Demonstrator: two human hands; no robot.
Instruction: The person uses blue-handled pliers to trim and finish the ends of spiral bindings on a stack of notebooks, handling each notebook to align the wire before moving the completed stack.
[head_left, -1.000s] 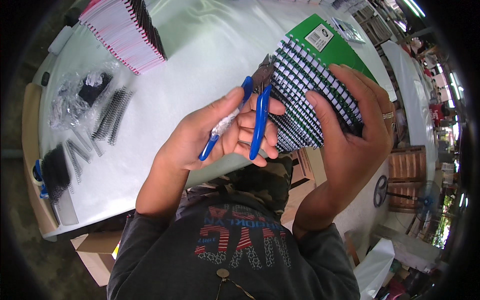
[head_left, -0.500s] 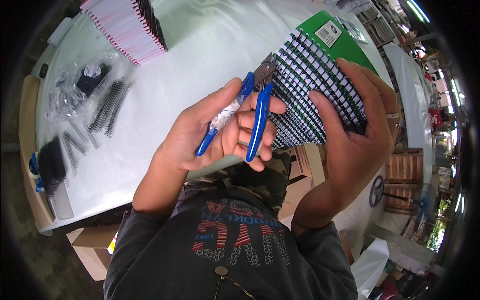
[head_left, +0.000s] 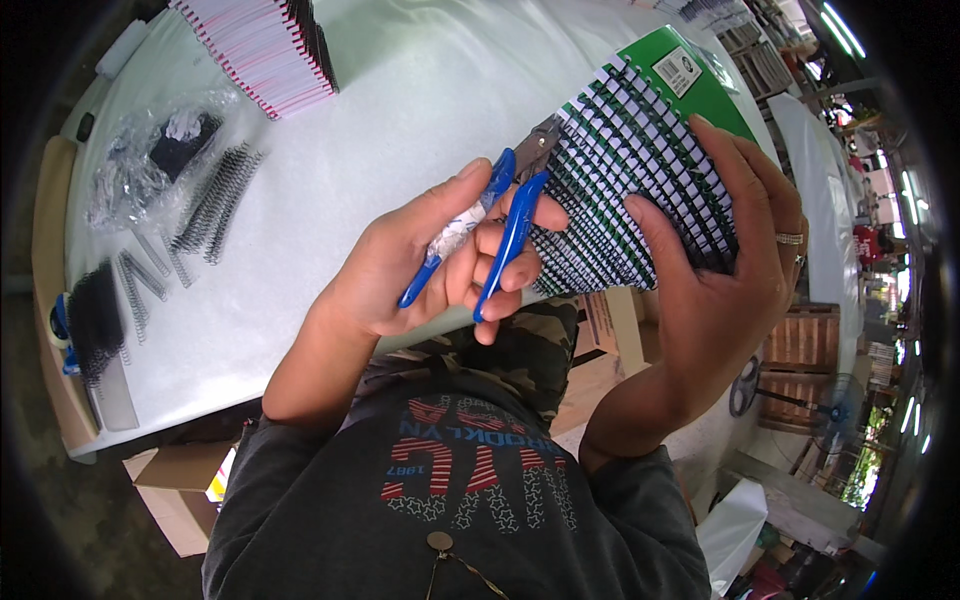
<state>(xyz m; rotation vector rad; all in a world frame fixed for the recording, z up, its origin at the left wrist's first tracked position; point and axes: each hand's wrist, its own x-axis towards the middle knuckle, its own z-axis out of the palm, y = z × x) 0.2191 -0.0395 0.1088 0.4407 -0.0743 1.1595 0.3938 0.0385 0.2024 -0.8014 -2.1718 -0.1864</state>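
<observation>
My left hand (head_left: 420, 245) is wrapped round a pair of blue-handled wire cutters (head_left: 515, 225), one grip bound with white tape. Their metal jaws meet the near-left edge of a stack of spiral notebooks (head_left: 630, 150), at the ends of the black coils. My right hand (head_left: 715, 230) clasps that stack from the right, thumb on the coil side and fingers over the green cover (head_left: 690, 85), which carries a white label. The coil spines face up towards me. Whether a wire lies between the jaws is too small to tell.
On the white-covered table (head_left: 400, 80) stands another notebook stack (head_left: 262, 50) with red edges. At the left lie loose black wire coils (head_left: 215, 205), a clear plastic bag (head_left: 150, 165) and a bundle of black coils (head_left: 97, 325). A cardboard box (head_left: 175, 490) sits below the table edge.
The cutter handles have come closer together as my left fingers curled in. The jaws have shifted slightly down along the notebook edge. My right hand keeps its hold on the stack.
</observation>
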